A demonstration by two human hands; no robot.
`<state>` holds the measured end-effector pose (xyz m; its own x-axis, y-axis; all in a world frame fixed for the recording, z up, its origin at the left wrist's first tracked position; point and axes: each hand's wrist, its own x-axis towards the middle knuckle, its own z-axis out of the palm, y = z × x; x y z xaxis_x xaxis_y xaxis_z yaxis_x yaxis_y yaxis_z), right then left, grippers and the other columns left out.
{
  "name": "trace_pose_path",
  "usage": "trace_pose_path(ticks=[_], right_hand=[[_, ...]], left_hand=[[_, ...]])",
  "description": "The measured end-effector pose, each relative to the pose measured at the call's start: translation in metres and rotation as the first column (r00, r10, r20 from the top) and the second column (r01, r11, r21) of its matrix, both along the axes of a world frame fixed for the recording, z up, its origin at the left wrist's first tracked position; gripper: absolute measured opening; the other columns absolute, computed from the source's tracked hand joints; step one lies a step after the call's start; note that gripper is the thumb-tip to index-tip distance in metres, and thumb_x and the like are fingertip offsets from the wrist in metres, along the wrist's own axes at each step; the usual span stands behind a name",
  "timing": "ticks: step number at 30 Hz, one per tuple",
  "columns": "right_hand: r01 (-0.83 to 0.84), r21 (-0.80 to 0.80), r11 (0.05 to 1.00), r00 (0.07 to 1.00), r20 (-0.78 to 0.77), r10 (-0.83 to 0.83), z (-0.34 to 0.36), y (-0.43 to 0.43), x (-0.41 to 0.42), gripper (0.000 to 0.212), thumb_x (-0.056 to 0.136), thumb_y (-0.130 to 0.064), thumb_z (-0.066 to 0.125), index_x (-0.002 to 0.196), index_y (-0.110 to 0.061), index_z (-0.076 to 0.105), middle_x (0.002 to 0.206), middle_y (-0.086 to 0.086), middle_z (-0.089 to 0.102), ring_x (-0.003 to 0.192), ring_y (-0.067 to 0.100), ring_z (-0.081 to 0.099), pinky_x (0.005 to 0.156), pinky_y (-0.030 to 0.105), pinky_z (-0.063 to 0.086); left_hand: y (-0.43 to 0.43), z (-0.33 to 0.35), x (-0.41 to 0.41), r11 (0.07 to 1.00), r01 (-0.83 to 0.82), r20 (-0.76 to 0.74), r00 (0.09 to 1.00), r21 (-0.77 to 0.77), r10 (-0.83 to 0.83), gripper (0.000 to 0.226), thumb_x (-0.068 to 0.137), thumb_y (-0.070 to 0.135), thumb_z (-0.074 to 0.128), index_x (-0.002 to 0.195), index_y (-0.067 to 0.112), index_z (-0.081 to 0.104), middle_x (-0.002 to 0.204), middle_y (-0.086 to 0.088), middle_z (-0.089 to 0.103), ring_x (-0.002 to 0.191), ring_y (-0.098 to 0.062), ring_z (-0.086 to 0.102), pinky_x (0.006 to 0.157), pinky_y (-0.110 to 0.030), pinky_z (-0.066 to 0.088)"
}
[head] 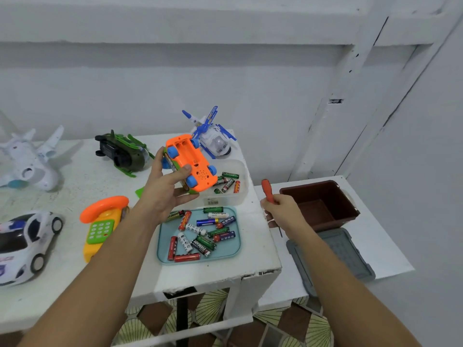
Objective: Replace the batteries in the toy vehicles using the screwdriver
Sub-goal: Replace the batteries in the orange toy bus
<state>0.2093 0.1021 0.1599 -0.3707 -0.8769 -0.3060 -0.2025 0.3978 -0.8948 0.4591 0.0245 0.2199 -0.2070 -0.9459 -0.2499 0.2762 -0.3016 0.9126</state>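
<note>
Left hand (165, 189) grips the upturned orange car (191, 162), its battery bay open and seemingly empty; right hand (283, 211) clasps the screwdriver (268, 191); next due, I judge: loading cells, probably from the blue tray (226, 250).

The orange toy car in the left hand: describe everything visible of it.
The orange toy car is glossy plastic, held upside down in the air by the left hand, thumb on its underside. Four blue wheels point up. Its battery bay is uncovered and looks empty; speaker holes sit near the other end. Green bodywork shows beneath. Only the hand touches it.
</note>
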Motion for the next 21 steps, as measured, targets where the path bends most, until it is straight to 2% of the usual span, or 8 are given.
trace_pose_path(ticks=[4, 7, 9, 11, 14, 17, 21], right_hand=[[-0.001, -0.005, 1.0, 0.987, -0.16, 0.0, 0.002, 0.002, 0.003, 0.025, 0.093, -0.015, 0.055, 0.07, -0.006, 0.051, 0.058, 0.004, 0.042, 0.052, 0.016, 0.041, 0.055, 0.031, 0.038], [-0.017, -0.007, 1.0, 0.965, -0.263, 0.014, 0.008, 0.0, 0.012, 0.023, 0.091, -0.014, 0.052, 0.069, -0.008, 0.049, 0.06, 0.005, 0.041, 0.055, 0.018, 0.039, 0.057, 0.032, 0.033], [-0.028, -0.009, 1.0, 0.963, -0.267, 0.025, 0.014, 0.0, 0.018, 0.02, 0.091, -0.015, 0.052, 0.074, -0.004, 0.056, 0.061, 0.005, 0.044, 0.057, 0.019, 0.042, 0.058, 0.032, 0.035], [-0.039, -0.003, 0.999, 0.967, -0.253, 0.037, 0.017, 0.003, 0.023, 0.015, 0.091, -0.014, 0.055, 0.091, -0.002, 0.063, 0.066, 0.006, 0.053, 0.055, 0.019, 0.049, 0.057, 0.03, 0.041], [-0.048, 0.059, 0.997, 0.941, -0.333, 0.065, 0.022, 0.013, 0.029, 0.018, 0.088, -0.016, 0.06, 0.104, -0.007, 0.061, 0.085, 0.009, 0.066, 0.064, 0.02, 0.062, 0.059, 0.028, 0.048], [-0.079, 0.118, 0.99, 0.864, -0.487, 0.127, 0.024, 0.026, 0.038, 0.027, 0.083, -0.017, 0.066, 0.105, -0.002, 0.063, 0.097, 0.013, 0.066, 0.081, 0.023, 0.06, 0.069, 0.031, 0.046], [-0.132, 0.107, 0.986, 0.858, -0.485, 0.167, 0.022, 0.036, 0.05, 0.035, 0.079, -0.021, 0.073, 0.111, -0.009, 0.062, 0.098, 0.005, 0.062, 0.083, 0.017, 0.056, 0.058, 0.019, 0.037]], left_hand=[[0.009, 0.003, 0.002, 0.999, -0.036, -0.018, 0.999, -0.01, 0.035, 0.071, 0.094, 0.014, 0.064, 0.147, 0.048, 0.03, 0.124, 0.006, 0.058, 0.103, -0.038, 0.068, 0.083, -0.052, 0.057], [0.014, 0.006, 0.007, 0.999, -0.041, -0.019, 0.999, -0.008, 0.041, 0.073, 0.093, 0.014, 0.065, 0.147, 0.048, 0.03, 0.136, 0.002, 0.053, 0.103, -0.04, 0.068, 0.083, -0.053, 0.058], [0.017, 0.007, 0.009, 0.999, -0.036, -0.021, 0.999, -0.006, 0.035, 0.073, 0.092, 0.014, 0.066, 0.147, 0.048, 0.031, 0.141, 0.001, 0.05, 0.104, -0.041, 0.067, 0.081, -0.052, 0.058], [0.022, 0.006, 0.012, 1.0, -0.025, -0.019, 1.0, -0.009, 0.025, 0.072, 0.092, 0.014, 0.066, 0.146, 0.048, 0.032, 0.143, 0.001, 0.048, 0.104, -0.041, 0.067, 0.079, -0.051, 0.059], [0.029, 0.006, 0.014, 1.0, -0.008, -0.035, 0.999, -0.006, 0.008, 0.073, 0.092, 0.014, 0.066, 0.146, 0.049, 0.032, 0.141, 0.001, 0.05, 0.104, -0.041, 0.068, 0.075, -0.048, 0.06], [0.037, 0.006, 0.017, 1.0, 0.002, -0.053, 0.999, 0.007, -0.002, 0.072, 0.092, 0.014, 0.066, 0.145, 0.05, 0.032, 0.136, 0.004, 0.052, 0.102, -0.04, 0.069, 0.068, -0.044, 0.061], [0.051, 0.005, 0.018, 1.0, 0.001, -0.078, 0.997, 0.009, 0.0, 0.073, 0.093, 0.011, 0.064, 0.146, 0.049, 0.031, 0.136, 0.004, 0.05, 0.101, -0.039, 0.069, 0.064, -0.043, 0.062]])
